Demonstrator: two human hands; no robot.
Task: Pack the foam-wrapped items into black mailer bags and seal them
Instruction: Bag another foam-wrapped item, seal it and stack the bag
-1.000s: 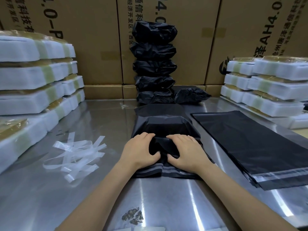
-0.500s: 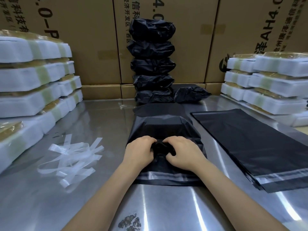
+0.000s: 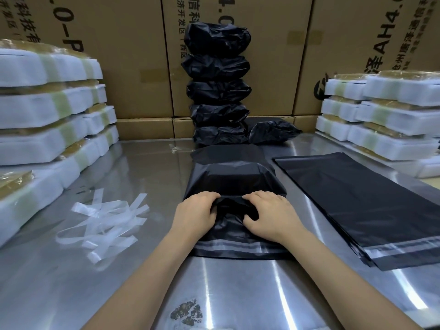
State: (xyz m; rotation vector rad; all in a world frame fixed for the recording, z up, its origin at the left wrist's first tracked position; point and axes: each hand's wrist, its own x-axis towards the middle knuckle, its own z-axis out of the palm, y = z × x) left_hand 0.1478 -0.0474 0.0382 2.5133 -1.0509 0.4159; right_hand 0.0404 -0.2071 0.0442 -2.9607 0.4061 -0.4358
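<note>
Bag: while both hands work at its neck, the filled bag (image 3: 234, 184) lies on the table (image 3: 142, 270) straight ahead of the person, bulging over the item inside, which cannot be seen.
Axis: long axis runs away from the person; the open flap end with its pale seal strip (image 3: 238, 246) points back toward them, nearer than the hands.
Left hand (image 3: 194, 215): fingers curled into the gathered film just left of centre, gripping it.
Right hand (image 3: 269, 216): fingers bent over the same bunch from the right, thumb tucked under a fold, gripping too.
Nearer hand: neither; they sit level, close together, only the puckered neck between them.
Next move, as I judge it: fold the flap away over the bulge, so the strip has to travel forward past both hands.
Change: against half a second ago, the hands have drawn a little apart and the pucker between them has opened wider.
Empty bags (image 3: 357, 201): flat stack just right, strip ends toward the person.
Packed bags (image 3: 217, 84): piled at the back against the cartons (image 3: 133, 55).
Foam items (image 3: 47, 96): stacked far left and far right.
Peeled strips (image 3: 104, 222): loose heap left of the hands.
</note>
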